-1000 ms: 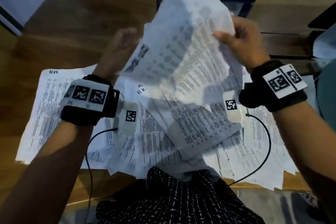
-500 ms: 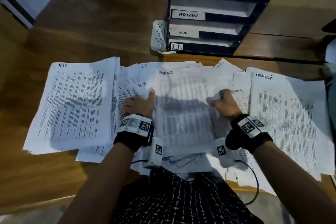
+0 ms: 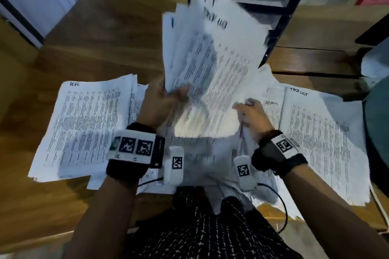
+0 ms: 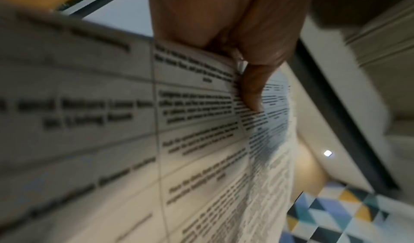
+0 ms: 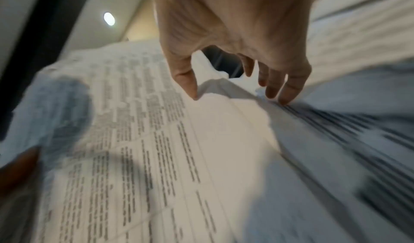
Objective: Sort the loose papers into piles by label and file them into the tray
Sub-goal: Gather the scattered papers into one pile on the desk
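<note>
Currently we have a fanned sheaf of papers (image 3: 212, 65) raised off the tabletop (image 3: 101, 33), its top edge up in front of the dark filing tray (image 3: 280, 17) at the far edge. Our left hand (image 3: 162, 103) pinches the sheaf at its lower left, thumb over the printed face, fingers curled behind; the left wrist view confirms the thumb (image 4: 253, 87) pressed onto the sheets. Our right hand (image 3: 252, 115) sits at the lower right edge with fingers loosely spread, tips (image 5: 284, 94) touching sheet edges, closed on nothing that we can see.

Sorted piles lie flat on the tabletop: one headed H.R. (image 3: 84, 124) toward the left edge, one headed Task List (image 3: 320, 139) toward the right edge.

Risk, our judgement: the sheaf is held at one corner only and already splays. Loose sheets could slide out and drop onto the piles below, mixing labels. Its top edge could also catch the tray front and crumple. The label on the top sheet is smeared by motion; we cannot read it, so the right slot is unconfirmed.

Change from half a second ago: the sheaf lay flat mid-tabletop under both hands, tray labels all visible. Now it is lifted and hides most of the tray.
</note>
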Available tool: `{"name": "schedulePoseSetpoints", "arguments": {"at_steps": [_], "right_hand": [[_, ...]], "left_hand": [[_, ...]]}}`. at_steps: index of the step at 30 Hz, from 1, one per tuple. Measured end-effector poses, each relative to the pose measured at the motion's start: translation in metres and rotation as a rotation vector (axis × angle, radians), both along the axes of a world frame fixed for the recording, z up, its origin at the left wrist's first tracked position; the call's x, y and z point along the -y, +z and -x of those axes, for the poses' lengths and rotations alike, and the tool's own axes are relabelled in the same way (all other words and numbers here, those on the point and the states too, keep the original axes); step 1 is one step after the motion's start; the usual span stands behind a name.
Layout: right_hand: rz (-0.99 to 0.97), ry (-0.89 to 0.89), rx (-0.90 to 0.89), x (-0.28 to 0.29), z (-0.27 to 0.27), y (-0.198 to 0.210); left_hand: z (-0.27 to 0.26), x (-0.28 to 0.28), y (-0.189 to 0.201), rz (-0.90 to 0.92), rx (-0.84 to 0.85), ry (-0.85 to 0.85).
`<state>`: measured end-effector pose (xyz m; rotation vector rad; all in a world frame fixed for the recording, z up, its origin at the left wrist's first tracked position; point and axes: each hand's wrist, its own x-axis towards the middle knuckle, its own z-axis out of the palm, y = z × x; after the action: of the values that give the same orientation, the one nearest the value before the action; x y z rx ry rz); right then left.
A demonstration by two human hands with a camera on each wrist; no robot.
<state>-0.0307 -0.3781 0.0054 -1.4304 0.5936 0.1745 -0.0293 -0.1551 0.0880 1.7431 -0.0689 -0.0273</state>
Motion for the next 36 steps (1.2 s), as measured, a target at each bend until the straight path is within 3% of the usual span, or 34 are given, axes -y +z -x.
{"name": "schedulePoseSetpoints", "arguments": {"at_steps": [2, 5, 7, 10, 13, 15, 20, 24, 26, 28, 33, 36], "right_hand": [[-0.025, 0.035, 0.127, 0.004, -0.007, 0.035], [-0.157, 0.070, 0.453, 0.003, -0.006, 0.099], [-0.184, 0.105, 0.657, 0.001, -0.003, 0.132], [-0.086, 0.127, 0.801, -0.005, 0.008, 0.158], [0.020, 0.113, 0.765, -0.012, 0.022, 0.140], [0.080, 0.123, 0.675, -0.017, 0.030, 0.115], [0.165, 0.069, 0.642, -0.024, 0.032, 0.098], [0.416, -0.138, 0.958, -0.028, 0.024, 0.121], [0.633, -0.129, 1.090, -0.029, 0.021, 0.127], [0.779, -0.071, 1.067, -0.030, 0.020, 0.128], [0.714, -0.155, 0.957, -0.025, 0.015, 0.112], [0.418, -0.152, 0.856, -0.019, 0.014, 0.098]], "left_hand": [[-0.001, -0.006, 0.035, 0.064, 0.139, -0.057], [0.001, -0.012, 0.079, 0.137, 0.320, -0.082], [-0.001, -0.019, 0.096, 0.183, 0.406, -0.046], [-0.003, -0.028, 0.098, 0.198, 0.469, -0.007], [0.004, -0.029, 0.070, 0.266, 0.301, 0.088], [0.007, -0.028, 0.047, 0.306, 0.233, 0.059], [0.010, -0.012, 0.025, 0.215, 0.214, -0.006], [0.006, -0.009, 0.026, 0.270, 0.243, 0.055], [0.004, -0.007, 0.031, 0.315, 0.253, 0.103], [-0.001, -0.006, 0.036, 0.384, 0.275, 0.139], [-0.010, -0.005, 0.039, 0.471, 0.286, 0.301], [-0.013, -0.012, 0.027, 0.520, 0.275, 0.340]]}}
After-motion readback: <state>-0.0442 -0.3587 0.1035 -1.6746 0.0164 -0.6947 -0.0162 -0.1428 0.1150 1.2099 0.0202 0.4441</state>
